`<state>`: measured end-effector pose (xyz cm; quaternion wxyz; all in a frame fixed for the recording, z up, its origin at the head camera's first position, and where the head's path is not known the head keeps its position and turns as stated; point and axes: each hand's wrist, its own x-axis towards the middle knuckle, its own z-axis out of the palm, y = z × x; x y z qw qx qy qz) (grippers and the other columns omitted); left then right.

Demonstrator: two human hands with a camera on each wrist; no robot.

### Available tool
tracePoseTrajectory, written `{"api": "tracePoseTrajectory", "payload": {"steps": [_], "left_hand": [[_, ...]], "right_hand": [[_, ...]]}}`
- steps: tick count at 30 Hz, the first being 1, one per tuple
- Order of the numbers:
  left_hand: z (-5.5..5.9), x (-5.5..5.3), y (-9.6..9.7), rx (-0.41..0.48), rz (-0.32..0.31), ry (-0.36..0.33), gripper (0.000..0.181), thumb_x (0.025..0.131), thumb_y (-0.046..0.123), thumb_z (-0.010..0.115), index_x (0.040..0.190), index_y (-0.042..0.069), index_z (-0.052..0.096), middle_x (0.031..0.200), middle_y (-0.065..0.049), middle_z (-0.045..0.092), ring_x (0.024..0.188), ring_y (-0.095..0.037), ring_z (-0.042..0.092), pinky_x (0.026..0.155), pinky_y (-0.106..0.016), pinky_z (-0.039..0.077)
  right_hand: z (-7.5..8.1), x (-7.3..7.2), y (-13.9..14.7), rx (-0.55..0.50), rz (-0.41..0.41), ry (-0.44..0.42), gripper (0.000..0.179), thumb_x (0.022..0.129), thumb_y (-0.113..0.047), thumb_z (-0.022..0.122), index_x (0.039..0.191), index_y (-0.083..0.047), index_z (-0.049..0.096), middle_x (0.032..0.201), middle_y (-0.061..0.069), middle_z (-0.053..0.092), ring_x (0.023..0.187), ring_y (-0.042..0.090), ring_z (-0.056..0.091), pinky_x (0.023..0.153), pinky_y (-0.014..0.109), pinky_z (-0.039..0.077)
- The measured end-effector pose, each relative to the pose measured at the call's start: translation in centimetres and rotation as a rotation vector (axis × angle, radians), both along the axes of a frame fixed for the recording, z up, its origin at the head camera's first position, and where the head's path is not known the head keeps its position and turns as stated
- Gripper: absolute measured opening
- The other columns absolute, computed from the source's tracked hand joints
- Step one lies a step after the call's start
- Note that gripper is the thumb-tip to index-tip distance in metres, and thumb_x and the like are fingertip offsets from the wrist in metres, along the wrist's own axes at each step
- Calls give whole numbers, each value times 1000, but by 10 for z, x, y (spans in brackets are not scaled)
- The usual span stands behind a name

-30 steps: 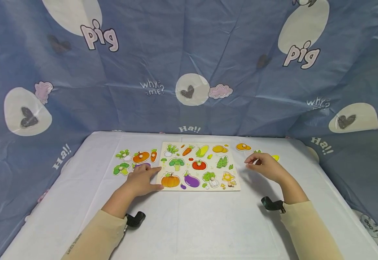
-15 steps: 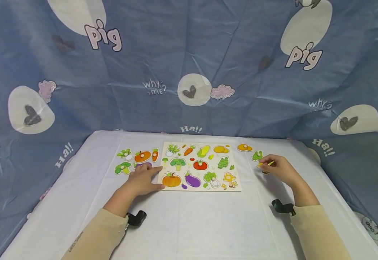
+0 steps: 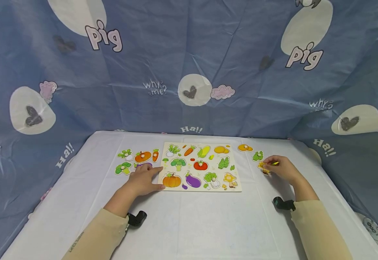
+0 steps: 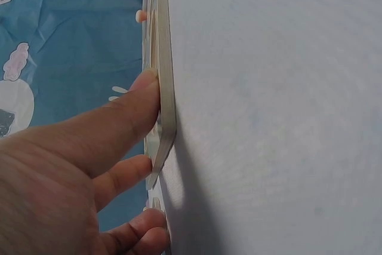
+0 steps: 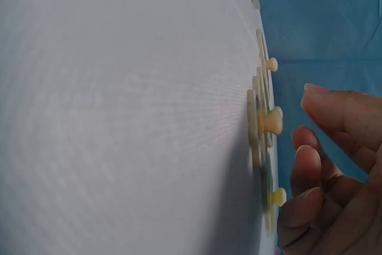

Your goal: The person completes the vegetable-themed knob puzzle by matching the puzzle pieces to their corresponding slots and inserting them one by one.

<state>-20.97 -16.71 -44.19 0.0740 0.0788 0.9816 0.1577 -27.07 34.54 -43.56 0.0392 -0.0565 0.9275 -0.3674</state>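
Observation:
The wooden vegetable puzzle board lies flat on the table, printed with vegetables. My left hand rests at its left side; in the left wrist view the thumb touches the board's edge and a finger touches near the corner. The other fingers are over the purple eggplant piece, partly hiding it. My right hand is beside the mushroom piece. In the right wrist view its thumb and fingers stand apart, near the knob of a piece but not round it. A yellow piece is partly hidden behind this hand.
Left of the board lie radish, pumpkin, carrot and broccoli pieces. To the right are a potato piece and a green piece. A printed cloth hangs behind the table.
My right hand has moved right, from near the board's right edge to the mushroom piece, uncovering the green piece. My left hand has stayed at the board.

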Motion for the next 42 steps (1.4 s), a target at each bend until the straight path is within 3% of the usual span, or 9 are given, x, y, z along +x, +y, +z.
{"api": "tracePoseTrajectory", "payload": {"steps": [7, 25, 35, 42], "left_hand": [[1, 0, 1, 8, 0, -2, 77, 80, 46, 81, 147, 20, 53, 129, -19, 49, 113, -35, 41, 95, -57, 39], [-1, 0, -1, 0, 4, -15, 78, 80, 48, 81, 147, 20, 53, 129, -19, 49, 113, -34, 41, 95, -56, 39], [-1, 1, 0, -1, -2, -1, 77, 80, 48, 80, 147, 20, 53, 129, -19, 49, 113, -34, 42, 94, -57, 40], [0, 0, 0, -2, -7, 1, 77, 80, 48, 80, 147, 20, 53, 130, -20, 49, 114, -35, 42, 94, -57, 40]], "right_hand": [[-2, -8, 0, 24, -28, -74, 26, 95, -16, 70, 113, 2, 66, 103, 11, 64, 92, 23, 53, 74, 32, 45], [-7, -18, -4, 44, -47, -185, 18, 94, -4, 67, 110, 3, 65, 95, 9, 59, 87, 22, 54, 72, 31, 46], [2, -13, -8, 91, -7, -194, 15, 94, -4, 67, 107, 5, 65, 93, 9, 59, 85, 21, 53, 72, 32, 46], [9, -5, -11, 47, 46, -173, 17, 95, -7, 68, 107, 4, 65, 94, 9, 60, 84, 20, 54, 70, 32, 48]]}}
